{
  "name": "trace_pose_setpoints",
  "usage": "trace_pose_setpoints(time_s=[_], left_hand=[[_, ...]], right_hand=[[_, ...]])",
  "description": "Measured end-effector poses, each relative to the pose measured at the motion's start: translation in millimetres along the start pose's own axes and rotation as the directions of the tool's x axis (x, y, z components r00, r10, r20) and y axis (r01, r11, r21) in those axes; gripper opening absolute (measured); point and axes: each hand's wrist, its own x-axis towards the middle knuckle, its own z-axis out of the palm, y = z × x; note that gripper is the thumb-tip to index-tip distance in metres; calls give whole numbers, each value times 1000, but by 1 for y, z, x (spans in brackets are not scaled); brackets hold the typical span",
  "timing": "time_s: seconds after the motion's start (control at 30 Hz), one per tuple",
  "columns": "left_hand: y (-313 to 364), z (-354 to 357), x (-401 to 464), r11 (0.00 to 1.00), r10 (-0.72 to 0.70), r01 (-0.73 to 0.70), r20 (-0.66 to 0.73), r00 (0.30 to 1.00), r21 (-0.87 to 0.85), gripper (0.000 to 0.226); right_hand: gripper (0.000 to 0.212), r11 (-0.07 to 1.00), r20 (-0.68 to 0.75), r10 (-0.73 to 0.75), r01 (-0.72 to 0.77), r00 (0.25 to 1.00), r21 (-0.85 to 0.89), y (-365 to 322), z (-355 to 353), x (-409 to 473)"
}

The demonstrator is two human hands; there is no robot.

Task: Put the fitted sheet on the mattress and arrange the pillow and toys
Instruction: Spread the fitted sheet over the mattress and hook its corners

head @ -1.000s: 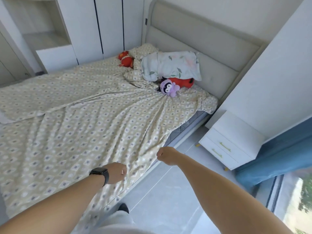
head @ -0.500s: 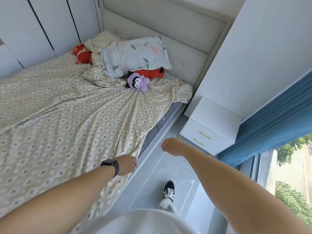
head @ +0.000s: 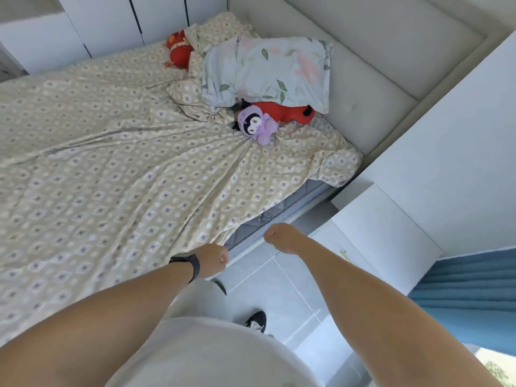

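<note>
A beige diamond-patterned fitted sheet (head: 111,177) lies loose and wrinkled over the mattress (head: 279,210), whose grey side shows at the near right edge. At the head end a floral pillow (head: 268,68) rests on a red plush toy (head: 284,111), with a purple plush toy (head: 254,125) in front of it. Another red toy (head: 178,48) lies at the far corner. My left hand (head: 212,261), wearing a black watch, is fisted at the sheet's hanging edge and seems to grip it. My right hand (head: 282,237) is a closed fist beside the bed frame, apart from the sheet.
A padded headboard (head: 363,65) stands behind the pillow. A white nightstand (head: 377,227) sits right of the bed, with a blue curtain (head: 469,289) beyond it. White wardrobe doors (head: 111,20) line the far side. My shoe (head: 257,321) is on the grey tiled floor.
My right hand has let go of the sheet's edge and moved right, off the bed. I have stepped toward the head end; my left hand stays at the sheet's edge.
</note>
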Motion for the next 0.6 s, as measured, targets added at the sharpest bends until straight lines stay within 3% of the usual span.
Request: trace_pose_setpoints(time_s=[0.17, 0.33, 0.4, 0.5, 0.6], left_hand=[[-7, -5, 51, 998, -47, 42, 105, 993, 52, 15], [-23, -14, 107, 989, -127, 113, 161, 979, 90, 11], [-26, -13, 134, 980, -199, 196, 165, 966, 33, 17], [-27, -20, 171, 964, -247, 257, 136, 960, -66, 21], [-22, -3, 207, 959, -249, 263, 130, 960, -106, 32]], right_hand=[[15, 1000, 60, -8, 8, 998, 7, 6, -15, 51], [27, 996, 157, 57, -68, 986, 65, 28, -26, 95], [20, 989, 140, 84, -100, 987, 105, 39, -31, 118], [31, 983, 164, 118, -139, 979, 121, 52, -33, 161], [21, 987, 231, 161, -163, 960, -11, 60, -27, 203]])
